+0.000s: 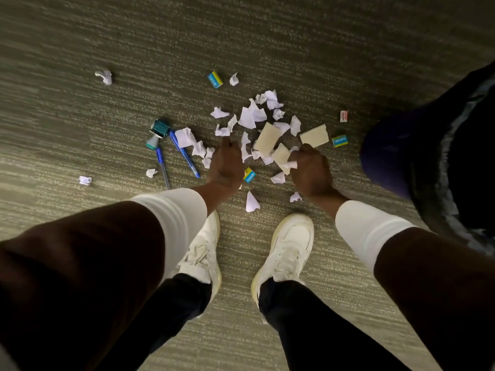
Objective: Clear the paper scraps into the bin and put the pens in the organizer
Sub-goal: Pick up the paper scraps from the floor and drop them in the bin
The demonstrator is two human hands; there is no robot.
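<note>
Several torn white paper scraps (251, 117) and beige card pieces (266, 139) lie scattered on the carpet ahead of my feet. Two blue pens (184, 153) (162, 167) rest left of the pile. My left hand (226, 163) reaches down among the scraps with fingers curled toward the floor; whether it holds anything is hidden. My right hand (310, 170) is closed on a white scrap and a beige piece. A dark bin (388, 162) lined with a bag stands at the right. No organizer is in view.
Small blue-and-yellow eraser boxes (215, 79) (339, 140) (249, 174), a teal stamp (159, 128), a teal sharpener (152, 142) and a red-white eraser (344, 116) lie among the litter. Stray crumpled scraps (105, 76) (85, 180) sit far left. My white shoes (288, 246) stand just behind the pile.
</note>
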